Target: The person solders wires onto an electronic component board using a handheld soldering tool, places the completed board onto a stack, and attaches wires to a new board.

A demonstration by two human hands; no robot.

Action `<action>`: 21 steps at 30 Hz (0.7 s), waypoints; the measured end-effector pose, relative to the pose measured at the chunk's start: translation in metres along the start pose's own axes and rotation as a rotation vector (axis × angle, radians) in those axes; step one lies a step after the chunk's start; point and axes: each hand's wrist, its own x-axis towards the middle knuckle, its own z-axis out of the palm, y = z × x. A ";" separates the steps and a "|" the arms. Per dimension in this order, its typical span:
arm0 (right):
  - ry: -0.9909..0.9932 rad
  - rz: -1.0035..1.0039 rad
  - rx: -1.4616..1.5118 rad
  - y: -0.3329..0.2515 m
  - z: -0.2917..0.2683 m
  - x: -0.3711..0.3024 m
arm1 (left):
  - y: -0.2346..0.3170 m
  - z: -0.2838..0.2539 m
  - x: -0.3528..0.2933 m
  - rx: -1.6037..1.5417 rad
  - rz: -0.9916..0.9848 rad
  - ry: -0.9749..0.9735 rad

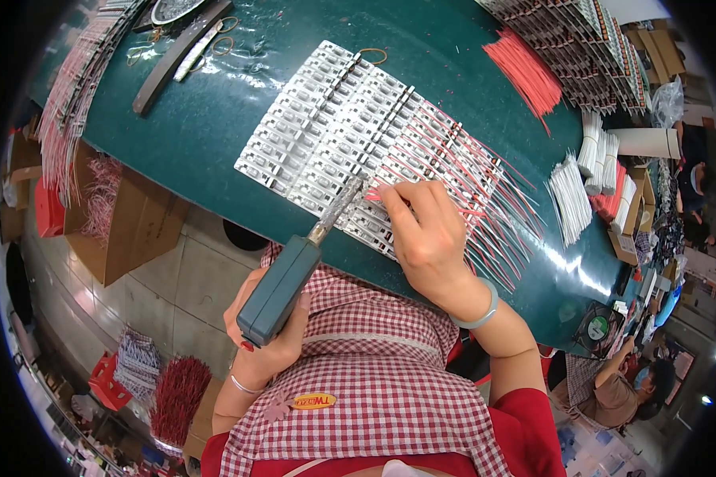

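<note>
My left hand (pixel 291 335) is wrapped round the dark green handle of a soldering gun (pixel 277 288), whose metal nozzle slants up onto a panel. The panel is a block of small white LED modules (pixel 314 131) set in rows on the table. My right hand (pixel 431 238) is closed in a pinch over the panel, just right of the nozzle tip. Between its fingertips is the end of a red wire (pixel 373 194). Thin red and white wires (pixel 497 215) fan out to the right from the modules, partly hidden under that hand.
The green table (pixel 191 151) carries red wire bundles (pixel 525 71), white wire bundles (pixel 569 199) and stacked module panels (pixel 581 48). A dark curved bar (pixel 179 60) lies at the far left. Cardboard boxes (pixel 139 226) stand by the left edge. Another person (pixel 628 389) sits at the right.
</note>
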 end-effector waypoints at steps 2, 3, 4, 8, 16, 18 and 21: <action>0.010 -0.008 0.006 -0.003 0.000 -0.001 | 0.000 -0.001 -0.001 0.000 -0.014 -0.002; 0.010 -0.007 0.006 -0.003 0.000 -0.001 | 0.000 -0.001 -0.001 0.009 -0.010 -0.011; -0.001 -0.003 0.005 -0.003 0.001 -0.002 | 0.000 -0.001 -0.001 0.017 -0.007 -0.020; -0.006 -0.008 -0.007 -0.002 0.002 -0.002 | 0.001 -0.001 0.000 -0.016 -0.003 -0.024; -0.023 -0.014 -0.030 -0.006 0.002 -0.002 | 0.004 -0.001 0.001 0.004 0.007 -0.025; -0.024 -0.020 -0.032 -0.006 0.002 -0.002 | 0.004 -0.001 0.000 -0.002 -0.005 -0.022; -0.033 -0.031 -0.035 -0.006 0.002 0.000 | 0.005 -0.001 0.001 -0.004 -0.010 -0.020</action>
